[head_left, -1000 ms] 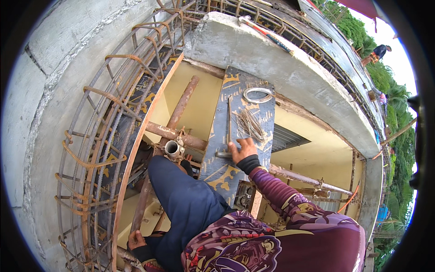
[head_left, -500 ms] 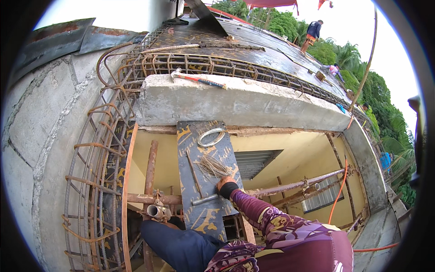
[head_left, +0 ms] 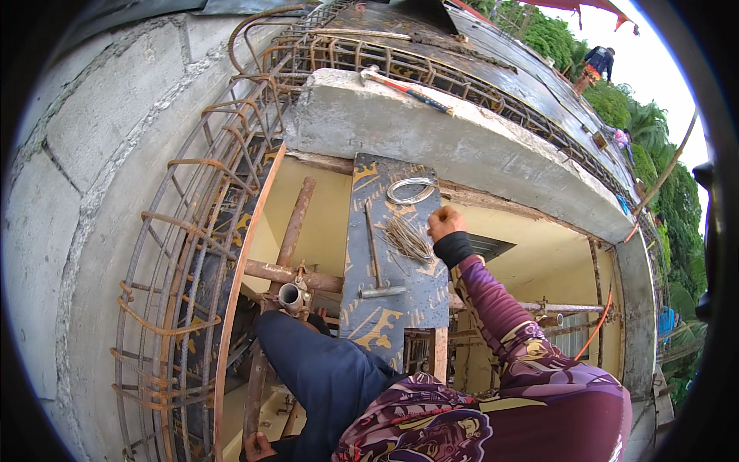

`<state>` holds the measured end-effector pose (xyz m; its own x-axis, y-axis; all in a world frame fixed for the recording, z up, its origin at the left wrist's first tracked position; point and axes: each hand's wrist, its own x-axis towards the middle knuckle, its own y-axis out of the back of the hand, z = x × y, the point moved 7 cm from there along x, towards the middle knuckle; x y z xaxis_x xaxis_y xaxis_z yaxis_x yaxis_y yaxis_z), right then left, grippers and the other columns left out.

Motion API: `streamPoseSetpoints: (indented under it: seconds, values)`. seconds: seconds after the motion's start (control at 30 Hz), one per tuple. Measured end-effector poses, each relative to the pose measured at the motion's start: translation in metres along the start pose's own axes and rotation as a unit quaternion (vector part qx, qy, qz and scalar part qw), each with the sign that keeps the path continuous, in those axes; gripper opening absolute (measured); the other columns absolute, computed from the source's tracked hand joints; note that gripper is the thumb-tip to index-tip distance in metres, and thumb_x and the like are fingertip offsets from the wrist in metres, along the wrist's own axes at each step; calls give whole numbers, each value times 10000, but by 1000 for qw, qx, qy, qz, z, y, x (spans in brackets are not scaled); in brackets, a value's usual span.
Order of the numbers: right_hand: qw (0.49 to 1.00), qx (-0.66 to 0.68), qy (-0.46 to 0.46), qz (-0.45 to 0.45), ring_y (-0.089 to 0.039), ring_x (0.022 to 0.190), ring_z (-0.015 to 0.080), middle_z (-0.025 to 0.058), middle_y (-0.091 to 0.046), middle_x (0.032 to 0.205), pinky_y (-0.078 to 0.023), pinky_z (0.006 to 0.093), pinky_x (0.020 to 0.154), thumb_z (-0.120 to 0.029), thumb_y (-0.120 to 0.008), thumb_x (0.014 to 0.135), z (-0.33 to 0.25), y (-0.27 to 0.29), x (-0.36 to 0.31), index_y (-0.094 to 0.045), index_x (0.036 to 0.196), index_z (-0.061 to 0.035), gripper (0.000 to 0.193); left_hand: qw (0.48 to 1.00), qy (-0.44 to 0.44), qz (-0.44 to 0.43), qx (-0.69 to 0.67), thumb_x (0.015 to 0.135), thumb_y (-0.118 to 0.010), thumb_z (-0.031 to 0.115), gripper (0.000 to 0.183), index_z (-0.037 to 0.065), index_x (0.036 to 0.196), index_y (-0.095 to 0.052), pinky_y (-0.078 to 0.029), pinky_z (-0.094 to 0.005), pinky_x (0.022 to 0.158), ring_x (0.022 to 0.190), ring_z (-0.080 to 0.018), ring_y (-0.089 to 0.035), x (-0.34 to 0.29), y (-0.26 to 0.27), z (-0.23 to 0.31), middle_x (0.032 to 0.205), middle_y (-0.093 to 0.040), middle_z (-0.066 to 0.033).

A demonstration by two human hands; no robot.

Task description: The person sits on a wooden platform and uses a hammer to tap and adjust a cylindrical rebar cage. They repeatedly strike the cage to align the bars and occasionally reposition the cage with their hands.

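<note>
My right hand (head_left: 446, 225) is closed, just beyond the right edge of a dark printed plywood strip (head_left: 369, 319); what its fingers hold, if anything, is hidden. Beside it on the strip lies a bundle of thin tie wires (head_left: 406, 237). A coil of silvery wire (head_left: 410, 190) sits above the bundle. To its left rests a T-shaped metal tool (head_left: 375, 254) with a thick crossbar. Low in the view, my left hand (head_left: 259, 446) shows only in part, fingers curled near a rusty upright pipe (head_left: 255, 393); its grip is hidden.
A rebar cage (head_left: 181, 269) runs along the concrete wall at left. A hammer (head_left: 408, 91) lies on the concrete beam (head_left: 454, 146). Rusty scaffold pipes (head_left: 292, 223) cross the deep opening below the plywood. Other people (head_left: 594, 68) are on the deck at far right.
My right hand has lifted off the wire bundle and moved up and right, fingers closed. My left hand has come into sight at the bottom. The view has shifted, moving the scene rightward and up.
</note>
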<state>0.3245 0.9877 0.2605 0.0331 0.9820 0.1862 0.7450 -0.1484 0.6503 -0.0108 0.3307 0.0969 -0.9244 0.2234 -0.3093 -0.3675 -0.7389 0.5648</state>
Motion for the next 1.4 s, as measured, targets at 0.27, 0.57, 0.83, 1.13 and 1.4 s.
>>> streamPoseSetpoints:
  seconds: [0.27,0.57,0.83,1.13,1.4]
  values:
    - [919,32,264,-289,-623,542,178,116,-644,639,-495,304,538,-107,-631,832,-227,-36,-128,-646,793,-7,109,904,-410,103,59,641,-847,436,809,4,1256,-546,-412,-488,936,1120,-395,-515,-45,-1,258,1257,-522,-222]
    - [666,150,69,-728,-639,620,150,89,-660,774,-505,263,564,-45,-660,844,-226,-146,-344,-657,927,32,113,958,-229,-75,157,764,-738,288,487,9,1132,-586,-492,-413,770,908,-304,-607,-57,11,213,961,-609,-118]
    - [367,97,709,-594,-609,704,285,97,-565,796,-510,383,627,-196,-706,795,-293,-112,-440,-644,1053,14,338,973,-151,-92,149,819,-694,309,331,51,1017,-634,-521,-428,699,823,-333,-649,-87,46,174,867,-638,-142]
    - [262,105,695,-661,-616,675,295,123,-560,801,-521,374,589,-228,-659,861,-291,-105,-460,-638,1051,19,312,973,-181,-138,28,900,-620,223,325,-16,1121,-624,-489,-434,698,790,-365,-622,-113,62,154,870,-639,-188]
    - [204,175,705,-657,-608,623,270,99,-546,744,-508,359,549,-157,-702,804,-271,-91,-467,-655,928,-11,198,965,-197,-168,-43,927,-564,77,200,13,1097,-648,-507,-355,604,670,-254,-641,-141,50,135,778,-642,-134]
